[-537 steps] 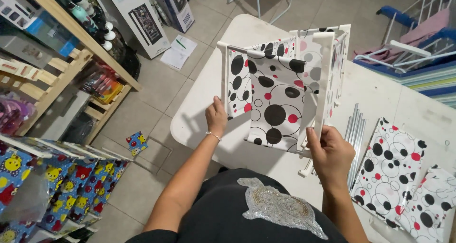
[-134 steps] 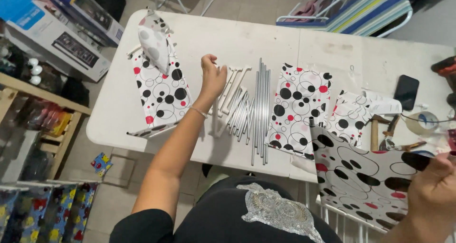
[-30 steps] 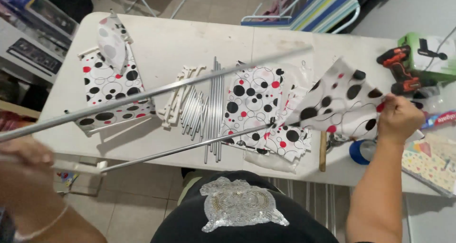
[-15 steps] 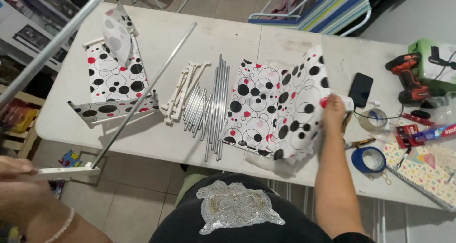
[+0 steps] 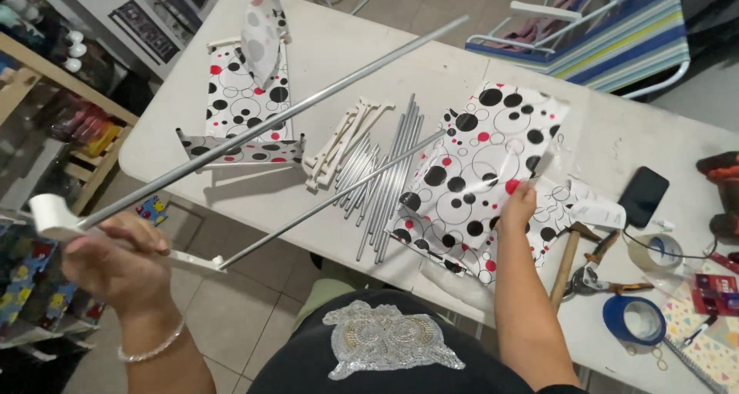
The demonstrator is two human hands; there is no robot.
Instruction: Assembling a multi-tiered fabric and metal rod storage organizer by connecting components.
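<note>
The left hand (image 5: 115,259), lower left of the frame, is closed around a white plastic crossbar (image 5: 123,240) carrying two long metal rods (image 5: 308,109) that angle toward the upper middle over the white table (image 5: 493,63). The right hand (image 5: 517,205), centre right, pinches a glossy spotted plastic panel (image 5: 477,171), white with black and red dots, lifted off the table. The rods look only socketed, so tilting the crossbar could let one slip out, or their far ends could sweep the loose bundle of grey tubes (image 5: 385,175) and ribbed white connectors (image 5: 342,140). The thin, slick sheet might slide from a two-finger pinch
</note>
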